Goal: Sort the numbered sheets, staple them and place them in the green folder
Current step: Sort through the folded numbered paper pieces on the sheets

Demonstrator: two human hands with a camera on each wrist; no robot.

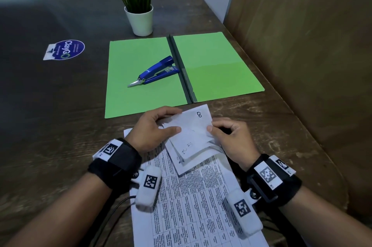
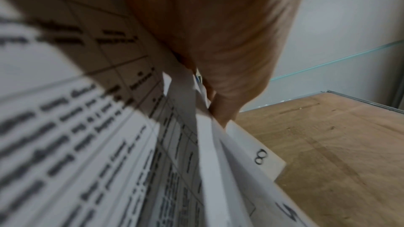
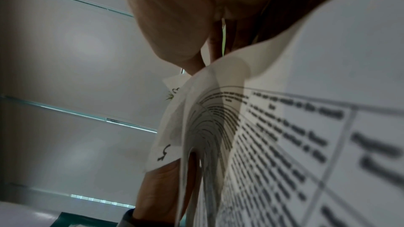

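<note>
Both hands hold a small fanned bundle of white numbered sheets just in front of the open green folder. The top sheet shows an 8, also seen in the left wrist view as the sheet marked 8. My left hand pinches the bundle's left edge between thumb and fingers. My right hand pinches its right edge. A blue stapler lies on the folder's left half, near the dark spine. In the right wrist view the sheets curl beside the hand.
A large printed page with a table lies on the dark wooden table under the bundle and my wrists. A potted green plant stands behind the folder. A brown panel walls off the right side. A sticker lies far left.
</note>
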